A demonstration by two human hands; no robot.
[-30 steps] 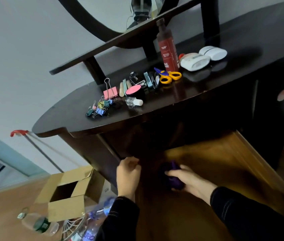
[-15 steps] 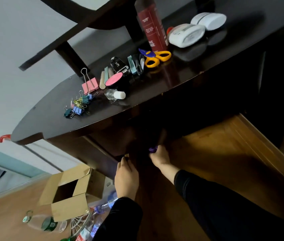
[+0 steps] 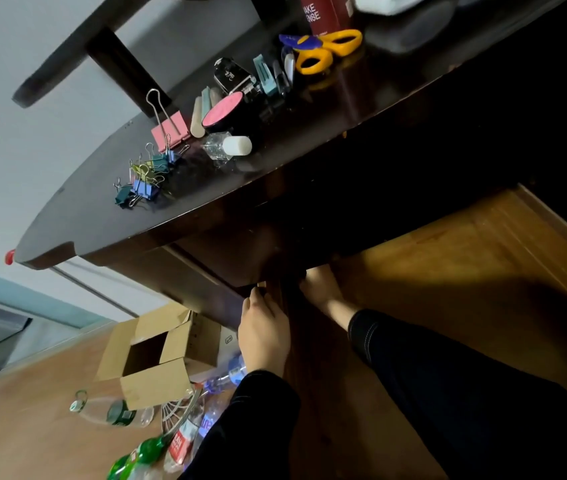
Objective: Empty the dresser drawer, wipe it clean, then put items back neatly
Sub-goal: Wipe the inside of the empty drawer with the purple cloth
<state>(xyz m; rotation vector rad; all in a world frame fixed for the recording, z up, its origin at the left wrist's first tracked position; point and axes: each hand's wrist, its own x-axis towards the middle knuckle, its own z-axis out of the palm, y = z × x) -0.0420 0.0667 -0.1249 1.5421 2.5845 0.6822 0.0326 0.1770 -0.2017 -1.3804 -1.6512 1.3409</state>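
Reaching into the far end of the open drawer (image 3: 448, 271), beneath the dresser top (image 3: 84, 209), the right hand (image 3: 320, 289) has its fingers lost in shadow, so its grip cannot be told. The left hand (image 3: 264, 330) holds the drawer's left wall, fingers curled. Binder clips (image 3: 143, 181) and scissors (image 3: 323, 50) lie on the dresser top.

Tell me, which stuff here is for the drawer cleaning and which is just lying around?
For the job: drawer, plus binder clips, scissors, red bottle and pink-lidded jar on the dresser top.
Just lying about: cardboard box, plastic bottles on the floor.
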